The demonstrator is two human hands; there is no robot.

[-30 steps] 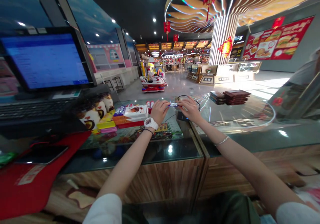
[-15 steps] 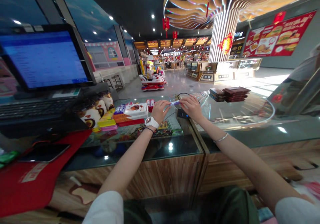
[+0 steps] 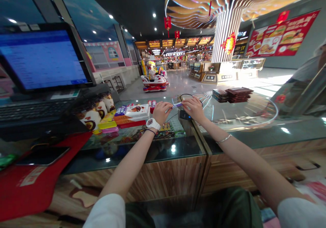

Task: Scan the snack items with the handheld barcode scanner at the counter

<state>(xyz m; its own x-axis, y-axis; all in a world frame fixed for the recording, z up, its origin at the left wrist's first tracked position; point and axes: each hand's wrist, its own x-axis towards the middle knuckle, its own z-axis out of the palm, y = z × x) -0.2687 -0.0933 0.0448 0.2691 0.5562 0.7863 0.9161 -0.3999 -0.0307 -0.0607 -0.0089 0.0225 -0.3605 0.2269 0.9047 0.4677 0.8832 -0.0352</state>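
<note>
Above the glass counter (image 3: pixel 175 150), a small purple-and-white stick-shaped item (image 3: pixel 177 104) is stretched between both hands. My left hand (image 3: pixel 162 112), with a white watch at its wrist, pinches the item's left end. The right end is between the fingers of my right hand (image 3: pixel 193 107), whose forearm bears a silver bangle. Just below the item is a small black device (image 3: pixel 185 115) with a blue light. Flat boxes (image 3: pixel 137 111) and yellow and pink packs (image 3: pixel 108 121) lie left of my left hand.
A monitor (image 3: pixel 44 58) and keyboard (image 3: pixel 30 114) stand at the left, with a phone (image 3: pixel 44 155) on a red mat (image 3: pixel 28 190). Stacked dark packets (image 3: pixel 238 94) sit on the right counter. A blurred person (image 3: pixel 303 75) is at the far right.
Both hands keep hold of the small item in nearly the same pose. The whole view has shifted slightly.
</note>
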